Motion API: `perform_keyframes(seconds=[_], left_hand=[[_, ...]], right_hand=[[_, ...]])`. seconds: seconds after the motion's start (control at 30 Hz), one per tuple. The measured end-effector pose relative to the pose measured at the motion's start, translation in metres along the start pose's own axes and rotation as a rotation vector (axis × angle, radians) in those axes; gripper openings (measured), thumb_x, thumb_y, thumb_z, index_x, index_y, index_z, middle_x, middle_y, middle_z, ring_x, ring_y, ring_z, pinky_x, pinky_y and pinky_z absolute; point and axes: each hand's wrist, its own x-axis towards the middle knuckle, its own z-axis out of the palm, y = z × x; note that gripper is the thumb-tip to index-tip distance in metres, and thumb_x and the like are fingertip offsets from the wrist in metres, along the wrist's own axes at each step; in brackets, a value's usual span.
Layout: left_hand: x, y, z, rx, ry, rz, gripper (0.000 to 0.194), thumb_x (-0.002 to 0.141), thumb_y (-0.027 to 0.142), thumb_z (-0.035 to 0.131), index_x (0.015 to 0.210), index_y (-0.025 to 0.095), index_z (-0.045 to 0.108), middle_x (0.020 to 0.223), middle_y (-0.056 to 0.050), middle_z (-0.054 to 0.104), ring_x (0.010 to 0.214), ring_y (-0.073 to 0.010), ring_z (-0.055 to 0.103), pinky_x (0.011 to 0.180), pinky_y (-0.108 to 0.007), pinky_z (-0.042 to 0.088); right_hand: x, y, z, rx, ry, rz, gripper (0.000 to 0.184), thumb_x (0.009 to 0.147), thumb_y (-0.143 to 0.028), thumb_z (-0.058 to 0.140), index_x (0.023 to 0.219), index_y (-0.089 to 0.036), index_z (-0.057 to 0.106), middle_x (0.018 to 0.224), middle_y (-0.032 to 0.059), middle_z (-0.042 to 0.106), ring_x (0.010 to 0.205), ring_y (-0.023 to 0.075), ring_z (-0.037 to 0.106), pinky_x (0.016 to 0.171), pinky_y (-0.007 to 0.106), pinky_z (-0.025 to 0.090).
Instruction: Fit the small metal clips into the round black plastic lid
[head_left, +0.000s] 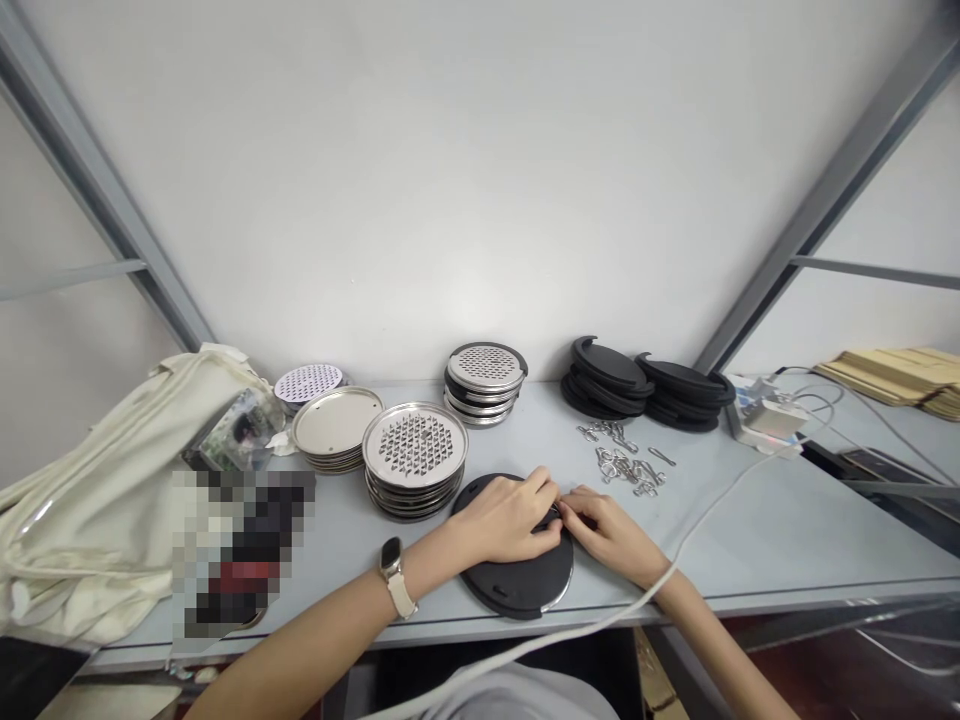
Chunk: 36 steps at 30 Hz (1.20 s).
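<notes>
A round black plastic cover [514, 590] lies flat on the table in front of me, with a strip of silvery metal rim at its lower right edge. Across its upper part rests my left hand [510, 518], fingers bent and closed at the cover's right side. My right hand [611, 532] meets it there, thumb and index finger pinched together at the edge. Anything small between the fingertips is hidden. Several loose wire clips [628, 470] are scattered beyond my right hand. Left of the cover stands a stack of round metal grater plates [416, 447].
Behind are plain metal discs [337, 422], a purplish perforated disc [307, 383], and grater plates with black covers [487, 367]. Black covers [609, 370] are piled at back right, near a charger [776, 420]. A white cable [675, 560] crosses above my right forearm. A cream bag [112, 500] lies left.
</notes>
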Motion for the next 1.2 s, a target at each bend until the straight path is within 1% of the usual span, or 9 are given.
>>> perform_keyframes(seconds=[0.13,0.4,0.73,0.87,1.07,1.2], left_hand=[[0.0001,-0.0003,0.0003,0.006,-0.006,0.000,0.019,0.088,0.034,0.043,0.095,0.017,0.048,0.097,-0.005,0.052,0.067,-0.0162,0.060,0.054,-0.028,0.045],[-0.0001,-0.0010,0.0020,0.030,0.029,0.018,0.017,0.089,0.033,0.042,0.094,0.018,0.047,0.095,-0.003,0.052,0.064,-0.0153,0.058,0.050,-0.029,0.042],[-0.0001,-0.0012,0.0029,0.035,0.033,0.017,0.017,0.088,0.033,0.042,0.094,0.018,0.046,0.095,-0.003,0.052,0.064,-0.0151,0.058,0.049,-0.028,0.041],[0.0000,-0.0012,0.0024,0.028,0.020,0.016,0.018,0.089,0.034,0.042,0.096,0.018,0.046,0.096,-0.003,0.051,0.064,-0.0149,0.058,0.049,-0.028,0.041],[0.0002,-0.0007,0.0015,0.003,-0.013,0.001,0.018,0.089,0.033,0.041,0.097,0.017,0.046,0.096,-0.004,0.052,0.068,-0.0156,0.059,0.053,-0.028,0.043],[0.0000,-0.0017,0.0018,-0.012,-0.011,0.005,0.018,0.090,0.033,0.040,0.098,0.018,0.046,0.097,-0.004,0.052,0.069,-0.0158,0.059,0.054,-0.028,0.044]], right_hand=[[-0.0003,0.0008,0.0002,-0.001,-0.001,-0.010,0.037,0.094,-0.026,0.035,0.061,-0.018,0.050,0.062,0.0029,0.055,0.062,0.0166,0.050,0.064,0.030,0.040],[-0.0010,0.0002,0.0002,0.009,-0.007,-0.003,0.037,0.095,-0.025,0.035,0.062,-0.018,0.050,0.064,0.0031,0.057,0.062,0.0160,0.050,0.065,0.029,0.040],[-0.0011,0.0028,0.0012,0.011,-0.011,-0.016,0.035,0.094,-0.024,0.035,0.062,-0.018,0.049,0.062,0.0027,0.055,0.063,0.0162,0.049,0.065,0.029,0.038],[-0.0004,0.0029,0.0018,0.008,-0.008,-0.014,0.035,0.094,-0.024,0.035,0.063,-0.018,0.049,0.063,0.0025,0.054,0.063,0.0159,0.049,0.065,0.029,0.038],[-0.0001,0.0040,0.0025,0.000,-0.001,-0.015,0.034,0.094,-0.024,0.036,0.063,-0.018,0.048,0.062,0.0019,0.052,0.062,0.0160,0.048,0.065,0.029,0.037],[-0.0021,0.0042,0.0022,0.008,-0.003,-0.018,0.034,0.094,-0.024,0.035,0.062,-0.018,0.047,0.061,0.0016,0.051,0.062,0.0161,0.048,0.064,0.029,0.037]])
